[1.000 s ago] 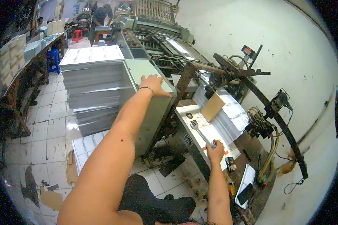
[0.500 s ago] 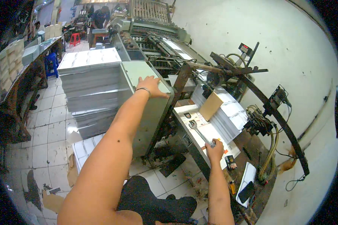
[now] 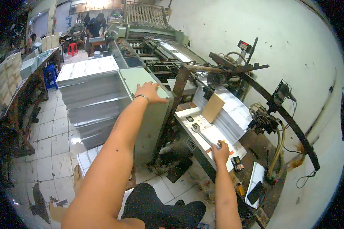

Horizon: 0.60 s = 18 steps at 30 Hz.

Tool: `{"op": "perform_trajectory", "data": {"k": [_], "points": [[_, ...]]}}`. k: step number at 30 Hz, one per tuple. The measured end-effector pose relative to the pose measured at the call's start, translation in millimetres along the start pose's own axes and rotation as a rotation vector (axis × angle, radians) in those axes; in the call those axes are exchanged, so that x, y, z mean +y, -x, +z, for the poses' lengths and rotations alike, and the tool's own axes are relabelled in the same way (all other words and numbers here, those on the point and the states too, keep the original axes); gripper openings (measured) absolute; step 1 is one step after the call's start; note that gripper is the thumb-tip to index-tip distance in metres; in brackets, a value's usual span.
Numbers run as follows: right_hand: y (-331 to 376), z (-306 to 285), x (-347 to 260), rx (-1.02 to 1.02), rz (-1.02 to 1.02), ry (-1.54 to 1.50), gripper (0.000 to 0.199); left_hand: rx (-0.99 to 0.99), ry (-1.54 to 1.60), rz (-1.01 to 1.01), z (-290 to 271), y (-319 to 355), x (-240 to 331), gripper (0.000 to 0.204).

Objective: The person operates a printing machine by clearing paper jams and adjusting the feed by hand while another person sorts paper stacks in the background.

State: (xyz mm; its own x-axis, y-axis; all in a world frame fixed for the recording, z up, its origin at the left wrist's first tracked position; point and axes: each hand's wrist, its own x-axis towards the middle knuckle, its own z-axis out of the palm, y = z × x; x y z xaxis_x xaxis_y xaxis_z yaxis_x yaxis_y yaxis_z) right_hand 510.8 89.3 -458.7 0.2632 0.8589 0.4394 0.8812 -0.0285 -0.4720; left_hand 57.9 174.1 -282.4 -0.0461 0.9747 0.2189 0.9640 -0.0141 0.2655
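My left hand [image 3: 149, 92] rests on the pale green top of a machine cabinet [image 3: 132, 75], fingers spread, a bracelet at the wrist. My right hand [image 3: 221, 153] is closed around the near end of a metal wrench [image 3: 203, 133]. The wrench lies low over white sheets on the table, its wide head pointing away from me and to the left. Beyond it a tan block [image 3: 213, 107] stands against a tall stack of white paper [image 3: 235, 116]. A small black box [image 3: 237, 163] sits just right of my right hand.
A high paper stack [image 3: 90, 93] stands left of the cabinet. A dark curved metal arm [image 3: 284, 114] with hoses arches over the table's right side. A black phone [image 3: 255, 192] lies on white paper near the table edge. Far back, a person [image 3: 95, 27] bends beside a red stool [image 3: 72, 49].
The view has shifted a little, so the scene sits slightly lower and further left. Both hands keep their places, the left on the cabinet and the right on the wrench.
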Motion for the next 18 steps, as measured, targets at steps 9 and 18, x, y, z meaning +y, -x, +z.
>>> {"op": "perform_trajectory", "data": {"k": [9, 18], "points": [[2, -2, -1, 0.003, -0.039, -0.008, 0.053, 0.007, -0.012, -0.016, 0, 3, 3, 0.121], [5, -4, -4, 0.044, -0.062, -0.028, 0.05, 0.009, 0.017, -0.015, -6, 9, 6, 0.119]]}}
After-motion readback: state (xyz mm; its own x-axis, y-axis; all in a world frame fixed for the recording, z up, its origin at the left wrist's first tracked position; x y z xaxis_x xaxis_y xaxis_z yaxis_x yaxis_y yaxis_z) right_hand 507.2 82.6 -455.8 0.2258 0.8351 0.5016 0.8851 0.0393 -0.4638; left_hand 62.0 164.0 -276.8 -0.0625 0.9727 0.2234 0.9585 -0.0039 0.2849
